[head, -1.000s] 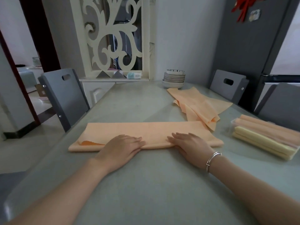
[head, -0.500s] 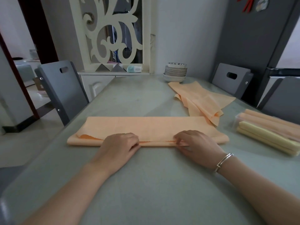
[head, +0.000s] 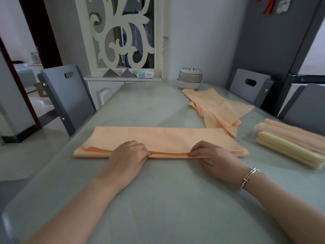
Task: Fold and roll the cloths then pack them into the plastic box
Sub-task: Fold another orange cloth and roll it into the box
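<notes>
A peach cloth, folded into a long band, lies across the grey-green table. My left hand grips its near edge left of centre with curled fingers. My right hand, a silver bangle on its wrist, pinches the same edge further right. Between the two hands the near edge is lifted a little and shows a brighter orange layer. A clear plastic box at the right holds rolled peach and yellow cloths. More loose peach cloths lie crumpled behind the band.
A stack of small plates stands at the far end of the table. Grey chairs flank the table: one at the left, two at the right. A white cabinet with a carved screen stands behind.
Both hands went from lying flat on the cloth to curling round its near edge, which has lifted slightly. The view has shifted a little closer.
</notes>
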Action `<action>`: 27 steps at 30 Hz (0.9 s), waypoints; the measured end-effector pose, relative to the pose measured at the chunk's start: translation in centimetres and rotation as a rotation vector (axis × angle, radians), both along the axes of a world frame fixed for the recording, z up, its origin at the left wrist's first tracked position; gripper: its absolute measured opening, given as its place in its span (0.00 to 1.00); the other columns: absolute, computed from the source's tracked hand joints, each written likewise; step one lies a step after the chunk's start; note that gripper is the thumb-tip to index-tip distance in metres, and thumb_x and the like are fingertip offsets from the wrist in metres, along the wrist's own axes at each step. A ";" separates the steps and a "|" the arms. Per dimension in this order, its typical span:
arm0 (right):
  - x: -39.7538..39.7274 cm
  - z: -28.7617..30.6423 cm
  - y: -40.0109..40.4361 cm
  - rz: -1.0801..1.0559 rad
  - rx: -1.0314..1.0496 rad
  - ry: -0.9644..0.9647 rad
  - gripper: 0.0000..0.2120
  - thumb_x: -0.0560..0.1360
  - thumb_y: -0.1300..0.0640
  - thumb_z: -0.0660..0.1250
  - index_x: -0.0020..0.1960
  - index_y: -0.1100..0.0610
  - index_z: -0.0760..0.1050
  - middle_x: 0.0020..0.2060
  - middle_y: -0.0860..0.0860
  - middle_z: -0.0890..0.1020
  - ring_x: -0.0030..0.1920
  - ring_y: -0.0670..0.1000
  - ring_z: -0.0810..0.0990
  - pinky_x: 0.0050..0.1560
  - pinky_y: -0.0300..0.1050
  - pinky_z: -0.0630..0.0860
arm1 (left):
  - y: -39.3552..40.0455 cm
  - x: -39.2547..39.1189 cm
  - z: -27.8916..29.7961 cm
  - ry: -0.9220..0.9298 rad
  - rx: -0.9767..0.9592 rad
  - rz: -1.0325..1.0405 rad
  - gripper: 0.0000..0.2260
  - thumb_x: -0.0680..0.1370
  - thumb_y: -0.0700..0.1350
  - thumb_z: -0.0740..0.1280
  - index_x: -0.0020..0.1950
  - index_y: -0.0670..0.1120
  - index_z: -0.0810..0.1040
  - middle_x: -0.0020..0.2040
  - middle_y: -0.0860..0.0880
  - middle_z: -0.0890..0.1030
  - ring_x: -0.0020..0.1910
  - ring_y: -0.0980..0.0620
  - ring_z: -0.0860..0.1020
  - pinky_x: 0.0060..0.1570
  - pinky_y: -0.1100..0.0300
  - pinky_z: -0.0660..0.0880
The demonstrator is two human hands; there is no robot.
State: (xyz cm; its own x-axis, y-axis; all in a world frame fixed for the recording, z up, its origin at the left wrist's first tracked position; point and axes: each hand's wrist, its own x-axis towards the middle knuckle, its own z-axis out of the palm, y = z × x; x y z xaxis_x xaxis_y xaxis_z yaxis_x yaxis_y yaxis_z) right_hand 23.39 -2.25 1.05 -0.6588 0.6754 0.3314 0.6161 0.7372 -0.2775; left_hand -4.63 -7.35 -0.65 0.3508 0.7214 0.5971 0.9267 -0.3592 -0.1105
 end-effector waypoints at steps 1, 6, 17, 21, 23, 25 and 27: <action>0.0 -0.1 0.0 0.009 -0.010 -0.018 0.15 0.75 0.64 0.62 0.56 0.51 0.80 0.53 0.42 0.77 0.51 0.44 0.77 0.50 0.34 0.72 | -0.2 0.0 0.0 -0.006 -0.002 0.005 0.07 0.71 0.47 0.64 0.37 0.51 0.82 0.35 0.57 0.80 0.35 0.53 0.78 0.34 0.63 0.72; 0.0 -0.3 0.2 0.020 -0.042 0.044 0.14 0.72 0.66 0.64 0.51 0.51 0.79 0.48 0.43 0.80 0.49 0.44 0.79 0.53 0.44 0.75 | -1.1 0.2 0.5 -0.042 -0.047 0.058 0.10 0.68 0.43 0.75 0.37 0.51 0.74 0.32 0.56 0.76 0.32 0.53 0.76 0.29 0.62 0.66; 5.9 1.3 2.9 -0.885 -0.230 -0.073 0.22 0.75 0.44 0.61 0.60 0.60 0.68 0.58 0.59 0.75 0.59 0.61 0.73 0.55 0.50 0.70 | 0.3 1.1 0.1 -0.346 -0.190 0.194 0.12 0.78 0.58 0.59 0.51 0.57 0.80 0.38 0.57 0.73 0.43 0.56 0.73 0.36 0.59 0.70; 6.6 1.2 3.7 -0.886 -0.324 -0.195 0.31 0.76 0.38 0.57 0.58 0.67 0.71 0.53 0.59 0.77 0.53 0.58 0.77 0.45 0.45 0.69 | 1.6 1.5 -0.1 -0.379 -0.362 0.276 0.20 0.72 0.65 0.64 0.58 0.58 0.78 0.48 0.57 0.78 0.51 0.52 0.76 0.48 0.59 0.71; 6.6 1.5 3.6 -0.850 -0.348 -0.238 0.27 0.76 0.37 0.58 0.50 0.63 0.72 0.46 0.56 0.75 0.49 0.57 0.77 0.44 0.46 0.70 | 1.8 1.7 0.2 -0.341 -0.454 0.308 0.22 0.72 0.67 0.64 0.63 0.59 0.75 0.55 0.55 0.77 0.57 0.51 0.75 0.54 0.58 0.70; 6.7 1.7 3.6 -0.824 -0.403 -0.206 0.23 0.75 0.37 0.61 0.41 0.59 0.69 0.42 0.54 0.74 0.43 0.55 0.74 0.43 0.46 0.69 | 1.9 1.8 0.5 -0.295 -0.536 0.342 0.25 0.72 0.68 0.62 0.66 0.61 0.71 0.56 0.52 0.75 0.60 0.50 0.73 0.56 0.57 0.69; 6.9 2.0 3.5 -0.782 -0.451 -0.090 0.20 0.74 0.42 0.65 0.37 0.58 0.68 0.36 0.52 0.73 0.38 0.52 0.72 0.37 0.44 0.65 | 2.1 1.9 0.9 -0.257 -0.612 0.370 0.28 0.71 0.70 0.60 0.69 0.63 0.67 0.59 0.52 0.73 0.61 0.50 0.71 0.57 0.56 0.68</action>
